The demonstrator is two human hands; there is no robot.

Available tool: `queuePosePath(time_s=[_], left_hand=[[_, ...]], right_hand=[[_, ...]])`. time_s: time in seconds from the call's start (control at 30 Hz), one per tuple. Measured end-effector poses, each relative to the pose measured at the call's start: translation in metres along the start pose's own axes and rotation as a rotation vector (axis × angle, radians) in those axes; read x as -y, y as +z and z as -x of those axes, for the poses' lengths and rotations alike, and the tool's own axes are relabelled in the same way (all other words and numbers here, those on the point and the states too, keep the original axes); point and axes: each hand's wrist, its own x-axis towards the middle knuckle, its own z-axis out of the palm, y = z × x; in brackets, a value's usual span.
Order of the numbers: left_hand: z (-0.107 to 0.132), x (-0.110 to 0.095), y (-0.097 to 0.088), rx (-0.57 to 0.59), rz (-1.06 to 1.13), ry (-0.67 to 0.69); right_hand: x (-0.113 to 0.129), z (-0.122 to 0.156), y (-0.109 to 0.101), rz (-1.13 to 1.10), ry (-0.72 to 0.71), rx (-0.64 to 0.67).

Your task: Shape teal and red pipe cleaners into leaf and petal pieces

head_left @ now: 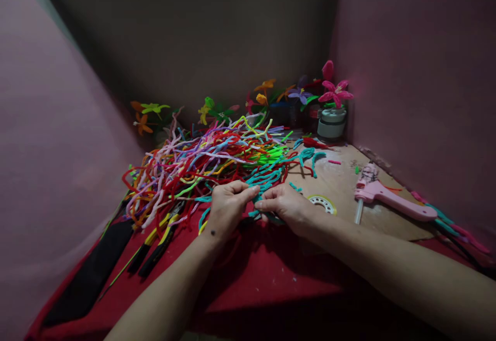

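Note:
My left hand (228, 204) and my right hand (284, 205) meet at the front of a big heap of coloured pipe cleaners (201, 160). Each hand is closed in a pinch, thumb against fingers, on a teal pipe cleaner (256, 213) between them. Its ends are partly hidden by the fingers. More teal pipe cleaners (267, 176) lie just beyond my fingertips. To the right, a bent teal pipe-cleaner piece (309, 155) rests on the brown board (341, 175). A roll of tape (322, 204) lies beside my right wrist.
A pink glue gun (387, 196) lies on the board at right. Yellow-and-black pliers (160, 240) and a black flat case (91, 274) are at left on the red cloth (263, 284). Pipe-cleaner flowers (336, 92) stand along the back, one in a grey-green container (331, 124). Walls close in both sides.

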Motion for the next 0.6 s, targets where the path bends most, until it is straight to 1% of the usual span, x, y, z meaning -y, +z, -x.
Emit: queuePosePath(time_s=[0.1, 0.17, 0.27, 0.33, 0.43, 0.6], left_hand=[[-0.005, 0.001, -0.006, -0.04, 0.136, 0.032], [-0.007, 0.001, -0.008, -0.013, 0.18, 0.01], [-0.005, 0.0, -0.006, 0.099, 0.052, -0.012], [-0.002, -0.002, -0.002, 0.143, -0.001, -0.011], [0.001, -0.003, 0.002, 0.115, -0.019, 0.007], [0.0, -0.002, 0.0, 0.087, -0.044, 0.026]], right_hand=[[-0.001, -0.002, -0.003, -0.029, 0.038, -0.043], [-0.002, -0.004, -0.005, -0.076, 0.039, -0.09], [-0.003, -0.007, -0.008, -0.167, 0.007, -0.134], [-0.005, -0.009, -0.009, -0.225, -0.027, -0.135], [-0.008, -0.012, -0.01, -0.311, -0.037, -0.108], [-0.008, -0.013, -0.01, -0.443, -0.017, -0.097]])
